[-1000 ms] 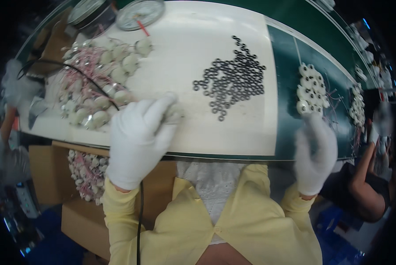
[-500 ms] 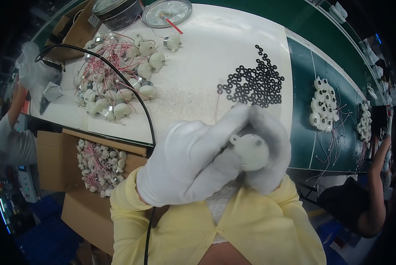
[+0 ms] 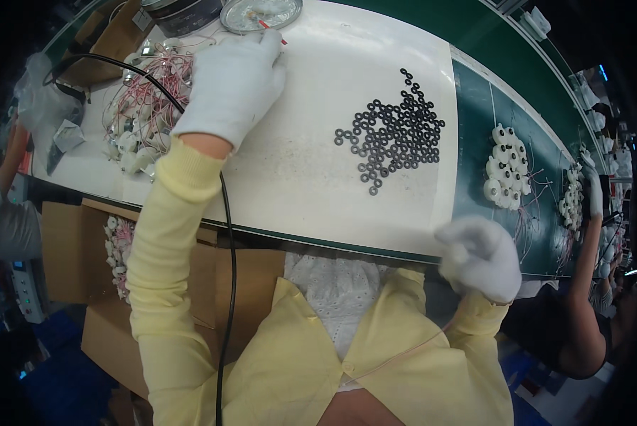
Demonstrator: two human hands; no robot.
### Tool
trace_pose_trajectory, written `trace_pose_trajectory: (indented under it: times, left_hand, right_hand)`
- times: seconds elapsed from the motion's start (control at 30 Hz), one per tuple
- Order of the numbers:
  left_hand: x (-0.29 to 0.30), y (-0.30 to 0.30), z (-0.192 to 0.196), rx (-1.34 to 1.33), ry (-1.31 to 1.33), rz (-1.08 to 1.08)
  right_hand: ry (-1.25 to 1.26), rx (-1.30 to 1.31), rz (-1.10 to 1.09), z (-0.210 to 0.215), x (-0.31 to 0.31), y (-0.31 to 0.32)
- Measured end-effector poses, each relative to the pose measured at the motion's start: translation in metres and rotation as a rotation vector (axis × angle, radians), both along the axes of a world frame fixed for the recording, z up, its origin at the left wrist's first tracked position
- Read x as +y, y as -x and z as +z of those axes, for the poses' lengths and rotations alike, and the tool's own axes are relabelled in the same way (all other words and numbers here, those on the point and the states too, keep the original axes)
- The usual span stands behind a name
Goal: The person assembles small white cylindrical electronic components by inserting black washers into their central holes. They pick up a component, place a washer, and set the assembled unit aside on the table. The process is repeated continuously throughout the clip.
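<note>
Your left hand (image 3: 234, 84) lies spread, gripping nothing, at far edge of wired white parts (image 3: 144, 113) beside round metal dish (image 3: 260, 13) — likely fetching 1 part. Right hand (image 3: 480, 257) curled at table edge; contents unclear. Next: pinch 1 cleanly, wires tangle. 0.5 s ago both hands met at chest.
</note>
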State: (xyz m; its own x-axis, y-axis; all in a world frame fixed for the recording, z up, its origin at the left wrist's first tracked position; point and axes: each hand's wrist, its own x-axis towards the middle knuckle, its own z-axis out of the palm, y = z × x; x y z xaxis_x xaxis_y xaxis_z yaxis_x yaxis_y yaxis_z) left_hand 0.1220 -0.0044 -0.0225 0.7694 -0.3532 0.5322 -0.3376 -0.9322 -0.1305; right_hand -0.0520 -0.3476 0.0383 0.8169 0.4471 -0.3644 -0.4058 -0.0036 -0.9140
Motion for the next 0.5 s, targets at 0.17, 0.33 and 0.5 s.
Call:
trace_pose_trajectory:
  times: [0.17,0.33,0.5]
  left_hand:
    - [-0.006,-0.009,0.0,0.034,-0.107,0.072]
    - [-0.003,0.007,-0.011,-0.015,-0.185,-0.089]
    - [-0.017,0.07,0.005,0.213,-0.046,-0.118]
  right_hand:
    - [0.705,-0.368,-0.098,-0.019,0.02,-0.013]
    - [0.576,-0.532,-0.069,-0.035,0.012,-0.023]
    - [0.546,-0.414,-0.06,-0.027,0.019,-0.031]
